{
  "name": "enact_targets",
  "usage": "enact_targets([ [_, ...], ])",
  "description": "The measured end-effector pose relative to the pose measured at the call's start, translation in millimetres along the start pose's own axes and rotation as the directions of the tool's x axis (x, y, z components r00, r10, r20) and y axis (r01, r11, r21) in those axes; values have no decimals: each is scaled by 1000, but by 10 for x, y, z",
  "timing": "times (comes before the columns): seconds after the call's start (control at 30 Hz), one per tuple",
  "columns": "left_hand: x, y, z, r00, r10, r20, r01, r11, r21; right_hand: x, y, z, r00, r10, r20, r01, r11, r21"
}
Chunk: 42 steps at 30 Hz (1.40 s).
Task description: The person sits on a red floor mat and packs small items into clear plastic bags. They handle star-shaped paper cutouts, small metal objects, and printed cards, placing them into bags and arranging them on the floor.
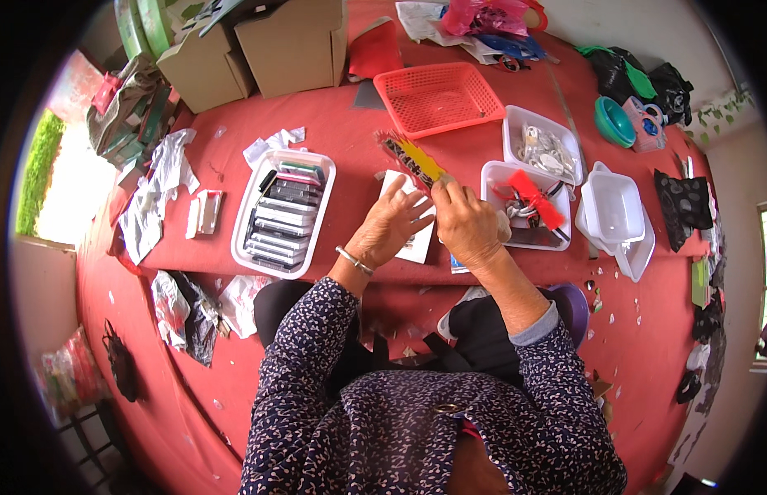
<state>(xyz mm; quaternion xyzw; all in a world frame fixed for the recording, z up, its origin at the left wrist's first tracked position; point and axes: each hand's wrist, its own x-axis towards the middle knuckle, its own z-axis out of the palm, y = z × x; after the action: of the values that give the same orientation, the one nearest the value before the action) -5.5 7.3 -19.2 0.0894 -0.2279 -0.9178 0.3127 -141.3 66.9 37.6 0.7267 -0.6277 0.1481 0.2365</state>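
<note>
My right hand is closed around the lower end of a flat, jagged-edged piece, yellow on one side and dark patterned on the other. It tilts up and to the left; its exact kind is unclear. Just left of it, my left hand has its fingers apart and holds nothing visible. Beneath both hands lies a white sheet or flat box, partly covered. To the left, a white tray holds several slim black, grey and white boxes in a row. A white basket beside my right hand contains a red strip and small dark items.
A red plastic basket sits farther back, near cardboard boxes. Another white basket holds white cables. Stacked white containers and a teal bowl are at right. Crumpled white plastic lies at left on the red cloth.
</note>
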Motion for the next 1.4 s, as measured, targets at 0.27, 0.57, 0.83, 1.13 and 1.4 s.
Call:
enact_targets([
  [0.27,-1,94,139,975,36,-219,-46,998,-40,-17,-244,25,980,-186,64,191,978,-84],
  [0.57,-24,200,60,935,61,-349,-109,987,-119,40,128,-333,930,-190,314,-47,787,615],
  [0.83,53,40,147,950,-42,-309,45,999,5,247,372,-443,727,667,165,-402,218,889],
  [1.13,-84,-26,57,973,-126,-191,150,982,116,177,238,56,997,18,70,-43,923,382],
  [1.4,-45,120,105,985,-73,-157,83,995,57,-98,1173,109,477,654,587,-611,-233,756],
])
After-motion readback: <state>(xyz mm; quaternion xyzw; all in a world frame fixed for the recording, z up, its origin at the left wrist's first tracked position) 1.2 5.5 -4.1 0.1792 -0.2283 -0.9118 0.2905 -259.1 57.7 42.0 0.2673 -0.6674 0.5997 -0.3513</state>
